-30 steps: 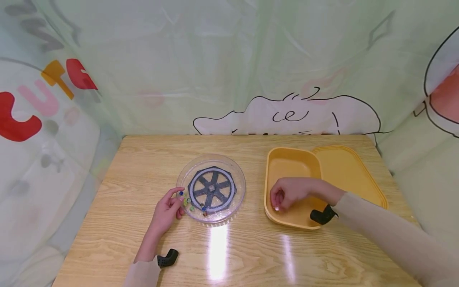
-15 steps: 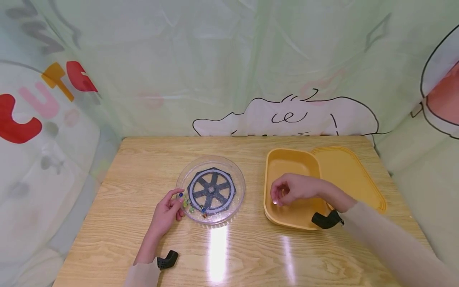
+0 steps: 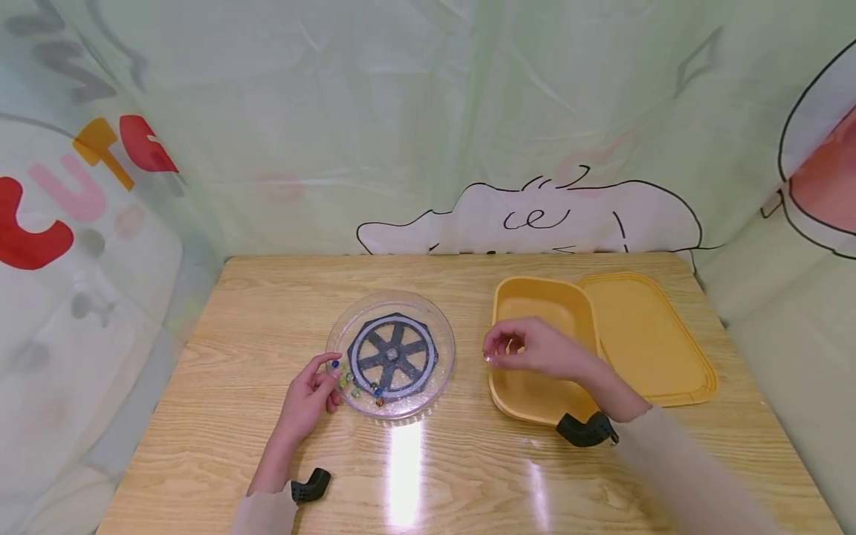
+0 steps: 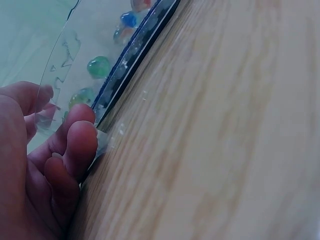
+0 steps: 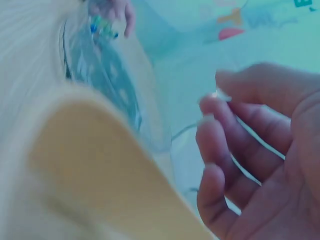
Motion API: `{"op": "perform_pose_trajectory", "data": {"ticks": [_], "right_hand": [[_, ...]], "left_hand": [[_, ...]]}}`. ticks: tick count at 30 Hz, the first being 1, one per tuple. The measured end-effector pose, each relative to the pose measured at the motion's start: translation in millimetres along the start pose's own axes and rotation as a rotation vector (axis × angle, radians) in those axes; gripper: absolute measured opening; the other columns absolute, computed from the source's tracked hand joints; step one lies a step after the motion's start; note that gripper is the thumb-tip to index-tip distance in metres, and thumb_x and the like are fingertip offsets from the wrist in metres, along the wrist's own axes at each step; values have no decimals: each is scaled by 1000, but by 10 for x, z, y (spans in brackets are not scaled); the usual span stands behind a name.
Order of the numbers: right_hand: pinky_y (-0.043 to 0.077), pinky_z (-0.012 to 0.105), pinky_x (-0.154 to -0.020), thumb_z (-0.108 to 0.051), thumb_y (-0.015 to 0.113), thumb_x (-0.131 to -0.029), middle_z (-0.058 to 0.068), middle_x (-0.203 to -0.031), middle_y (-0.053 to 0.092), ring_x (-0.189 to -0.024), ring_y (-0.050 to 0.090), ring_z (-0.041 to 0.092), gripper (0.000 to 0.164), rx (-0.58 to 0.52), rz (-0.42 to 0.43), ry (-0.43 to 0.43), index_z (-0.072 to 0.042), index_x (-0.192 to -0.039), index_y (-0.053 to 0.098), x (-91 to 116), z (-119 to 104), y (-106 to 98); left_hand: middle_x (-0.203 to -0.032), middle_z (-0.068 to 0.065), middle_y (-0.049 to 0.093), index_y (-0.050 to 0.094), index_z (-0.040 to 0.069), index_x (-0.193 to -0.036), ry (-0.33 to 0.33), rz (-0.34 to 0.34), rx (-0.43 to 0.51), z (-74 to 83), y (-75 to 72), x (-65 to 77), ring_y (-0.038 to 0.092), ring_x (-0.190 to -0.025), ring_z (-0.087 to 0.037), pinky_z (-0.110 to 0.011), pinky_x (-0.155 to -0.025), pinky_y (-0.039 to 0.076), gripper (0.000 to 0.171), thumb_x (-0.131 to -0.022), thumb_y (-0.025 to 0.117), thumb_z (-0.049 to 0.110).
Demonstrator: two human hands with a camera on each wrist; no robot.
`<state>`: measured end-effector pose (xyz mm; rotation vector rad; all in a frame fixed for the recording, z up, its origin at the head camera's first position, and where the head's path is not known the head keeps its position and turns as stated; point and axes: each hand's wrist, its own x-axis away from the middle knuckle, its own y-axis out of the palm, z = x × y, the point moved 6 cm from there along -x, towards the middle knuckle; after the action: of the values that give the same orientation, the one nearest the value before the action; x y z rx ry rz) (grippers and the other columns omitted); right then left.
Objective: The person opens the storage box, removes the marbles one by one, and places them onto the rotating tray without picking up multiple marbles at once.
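My left hand (image 3: 307,397) grips the near left edge of a round clear dish (image 3: 441,312), its fingers about the rim in the left wrist view. Several coloured glass marbles, among them a green marble (image 4: 98,67) and a blue marble (image 4: 128,19), lie inside on that side. A dark spoked wheel pattern (image 3: 393,355) shows in the dish. My right hand (image 3: 535,348) is over the left rim of a yellow-orange box (image 3: 542,397). Thumb and forefinger pinch a small shiny clear marble (image 3: 489,359), mostly covered by the fingertips.
A flat yellow-orange lid (image 3: 649,334) lies on the wooden table (image 3: 267,312) at the box's right. Printed curtains (image 3: 321,134) hang behind and at both sides. Table surface lies between dish and box.
My right hand has risen from inside the box and moved left to its rim, still pinching the shiny marble. My left hand stays at the dish.
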<state>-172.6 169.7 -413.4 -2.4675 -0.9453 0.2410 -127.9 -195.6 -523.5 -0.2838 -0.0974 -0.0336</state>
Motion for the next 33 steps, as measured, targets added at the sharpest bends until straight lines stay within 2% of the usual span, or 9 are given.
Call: {"op": "perform_pose_trajectory", "data": {"ticks": [2,8,12,17,21,29,33], "right_hand": [[50,27,-71,-6,75,-87,-4,-86,66,-79,59,16,11,27,59,9,-12,-95,70,-23,-44,62],[48,26,-66,-9,76,-87,-4,-85,65,-77,58,16,9,59,264,87,-10,-95,70,-103,-84,228],[48,27,-66,-9,76,-87,-3,-85,66,-77,57,17,11,33,351,150,-9,-97,70,-172,-81,360],[49,29,-67,-9,78,-87,-4,-84,65,-77,57,16,13,33,404,163,-11,-98,71,-269,-109,529],[49,29,-67,-9,78,-86,-5,-83,65,-76,57,15,14,17,429,132,-11,-97,70,-350,-136,657],[48,26,-61,-11,79,-86,-6,-80,64,-74,57,13,14,7,449,101,-13,-97,70,-531,-172,835],[49,27,-63,-13,79,-87,-5,-83,65,-75,57,14,14,-15,449,93,-12,-98,70,-589,-168,880]], "left_hand": [[-66,-12,61,58,15,-132,8,3,3,-100,-6,-31,56,-52,-20,-29,-51,50,30,-103,58,19],[-65,-9,61,59,16,-132,40,10,-11,-88,-4,-25,57,-52,-20,-31,-51,51,29,-103,58,21],[-65,-9,61,58,16,-132,41,8,-15,-89,3,-27,57,-52,-19,-31,-51,51,29,-103,58,19],[-66,-9,62,57,15,-133,35,5,-17,-78,-3,-19,57,-52,-20,-31,-51,52,30,-103,57,20],[-68,-9,62,58,17,-133,24,11,-22,-69,-24,-16,57,-53,-21,-30,-52,51,30,-103,58,21],[-67,-11,61,59,15,-132,25,7,-9,-53,-30,-14,56,-52,-21,-29,-52,50,30,-103,58,21],[-68,-11,61,58,16,-133,18,7,-7,-68,-16,-8,56,-53,-21,-29,-52,50,30,-103,58,21]]}}
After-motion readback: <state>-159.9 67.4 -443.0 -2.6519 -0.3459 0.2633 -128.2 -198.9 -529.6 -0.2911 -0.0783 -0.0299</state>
